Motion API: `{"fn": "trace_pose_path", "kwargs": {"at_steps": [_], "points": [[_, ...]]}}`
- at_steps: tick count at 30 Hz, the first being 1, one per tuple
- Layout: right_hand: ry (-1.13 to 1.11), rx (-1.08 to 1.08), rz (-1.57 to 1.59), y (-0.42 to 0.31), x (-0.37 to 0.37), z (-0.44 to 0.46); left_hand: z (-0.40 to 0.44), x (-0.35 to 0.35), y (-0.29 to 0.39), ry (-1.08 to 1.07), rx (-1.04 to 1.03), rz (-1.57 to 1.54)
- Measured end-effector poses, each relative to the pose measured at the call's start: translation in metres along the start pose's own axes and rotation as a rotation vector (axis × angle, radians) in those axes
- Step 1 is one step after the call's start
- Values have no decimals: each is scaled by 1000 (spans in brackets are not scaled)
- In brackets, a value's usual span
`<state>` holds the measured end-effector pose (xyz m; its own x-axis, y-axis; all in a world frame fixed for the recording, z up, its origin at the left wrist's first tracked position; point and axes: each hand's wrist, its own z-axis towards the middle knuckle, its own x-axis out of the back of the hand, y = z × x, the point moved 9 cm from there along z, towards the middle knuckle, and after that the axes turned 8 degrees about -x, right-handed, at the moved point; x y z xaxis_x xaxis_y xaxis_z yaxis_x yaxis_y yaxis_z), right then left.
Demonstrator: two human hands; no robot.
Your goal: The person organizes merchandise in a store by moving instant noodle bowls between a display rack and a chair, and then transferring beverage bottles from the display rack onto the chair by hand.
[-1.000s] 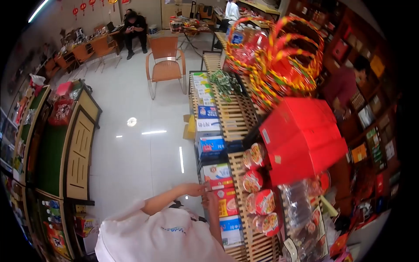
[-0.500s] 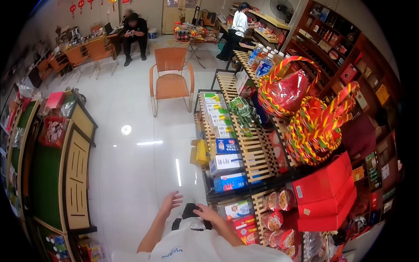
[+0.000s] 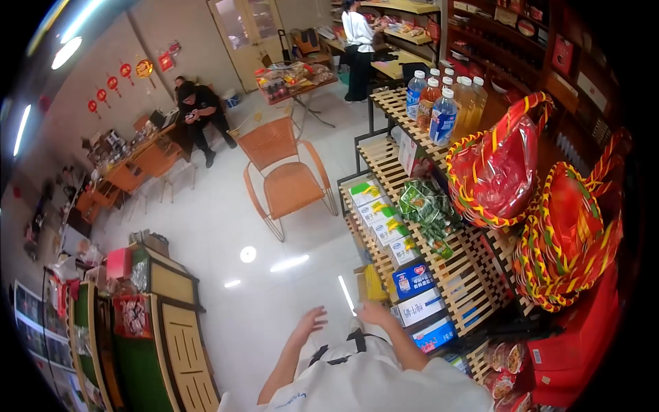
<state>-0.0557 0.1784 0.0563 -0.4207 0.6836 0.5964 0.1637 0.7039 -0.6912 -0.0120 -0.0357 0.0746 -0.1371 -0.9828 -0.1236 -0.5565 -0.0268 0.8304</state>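
My left hand (image 3: 308,325) is held out in front of my body, its fingers spread and nothing in it. My right hand (image 3: 375,314) is at the same height, near the boxes on the shelf's lower tier; its fingers are loosely bent and no object shows in them. A black strap (image 3: 357,338) hangs at the front of my white shirt (image 3: 371,378), below and between the hands. Closest to my right hand are a yellow carton (image 3: 371,283), a white box (image 3: 421,307) and a blue box (image 3: 435,334).
A slatted rack (image 3: 473,268) on the right bears bottles (image 3: 443,118), green packets (image 3: 427,209) and woven baskets (image 3: 491,178). An orange armchair (image 3: 291,180) stands ahead. Wooden cabinets (image 3: 185,350) line the left. One person (image 3: 200,113) sits; another (image 3: 357,41) stands at far shelves.
My view has tilted and swung, so the chair, rack and cabinets appear shifted right. My right hand has moved away from the black strap at my front. The left hand stays raised and spread.
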Motion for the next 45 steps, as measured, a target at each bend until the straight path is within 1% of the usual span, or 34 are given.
{"fn": "trace_pose_path", "kwargs": {"at_steps": [2, 4, 5, 7, 8, 10, 11, 12, 14, 15, 16, 17, 18, 19, 20, 21, 22, 23, 24, 25, 26, 28, 29, 30, 31, 33, 34, 36, 38, 39, 40, 41, 44, 45], "points": [[61, 1, -2, -19, 32, 35, 28, 15, 46, 63, -113, 13], [225, 70, 9, -62, 84, 54, 59, 32, 67, 158, -137, -41], [232, 49, -4, -69, 96, 67, 72, 35, 74, 170, -135, -45], [290, 66, 231, -78, 122, 96, 103, 29, 77, 99, -62, -62], [308, 49, 228, -75, 126, 112, 118, 30, 74, 52, 4, -66], [380, -15, 461, -54, 128, 146, 152, 34, 72, -47, 54, -43], [452, -57, 303, -46, 132, 160, 165, 34, 74, -130, 106, 10], [470, -68, 293, -38, 128, 173, 180, 33, 79, -216, 151, 56], [530, -211, 407, -16, 137, 198, 220, 46, 104, -237, 128, 60], [599, -237, 278, -26, 157, 202, 242, 55, 114, -230, 97, 64], [600, -254, 251, -34, 171, 216, 259, 65, 116, -221, 81, 72], [659, -275, 321, -38, 188, 229, 287, 69, 125, -244, 14, 163], [727, -291, 396, -45, 214, 240, 298, 63, 159, -272, -58, 225], [838, -248, 237, -63, 250, 248, 329, 50, 168, -400, -136, 333], [932, -212, 85, -85, 280, 254, 341, 32, 195, -512, -125, 478], [938, -221, 240, -76, 307, 273, 367, 11, 211, -650, -265, 607], [1059, -137, 136, -107, 346, 268, 377, -15, 255, -692, -604, 614], [1104, -129, 155, -150, 384, 257, 391, -46, 278, -871, -559, 452], [1167, -52, 210, -162, 417, 259, 404, -71, 315, -849, -682, 605], [1253, -45, 105, -178, 450, 257, 403, -104, 365, -808, -846, 681], [1338, -42, -2, -195, 480, 255, 406, -134, 404, -804, -959, 620], [1419, -28, -3, -221, 536, 260, 399, -181, 479, -802, -1115, 587], [1498, -77, -93, -229, 562, 262, 414, -208, 491, -824, -1248, 574], [1584, -120, -177, -238, 588, 264, 429, -230, 508, -773, -1284, 556], [1514, -246, -75, -238, 610, 269, 437, -249, 536, -766, -1291, 553], [1564, -292, -65, -226, 636, 285, 442, -272, 573, -811, -1223, 528], [1591, -339, -84, -222, 649, 287, 441, -280, 593, -736, -1444, 504], [1618, -385, -98, -223, 659, 284, 470, -301, 596, -859, -1085, 470], [1587, -445, 9, -230, 661, 277, 481, -313, 606, -875, -1096, 396], [1636, -431, -81, -226, 661, 280, 485, -322, 608, -921, -1031, 359], [1599, -555, -153, -223, 660, 286, 485, -328, 615, -920, -1070, 356], [1569, -583, -128, -218, 664, 290, 483, -337, 623, -944, -1085, 333], [1571, -601, -121, -220, 659, 289, 478, -360, 640, -785, -1413, 368], [1523, -598, -130, -222, 653, 294, 475, -361, 640, -805, -1392, 362]]}}
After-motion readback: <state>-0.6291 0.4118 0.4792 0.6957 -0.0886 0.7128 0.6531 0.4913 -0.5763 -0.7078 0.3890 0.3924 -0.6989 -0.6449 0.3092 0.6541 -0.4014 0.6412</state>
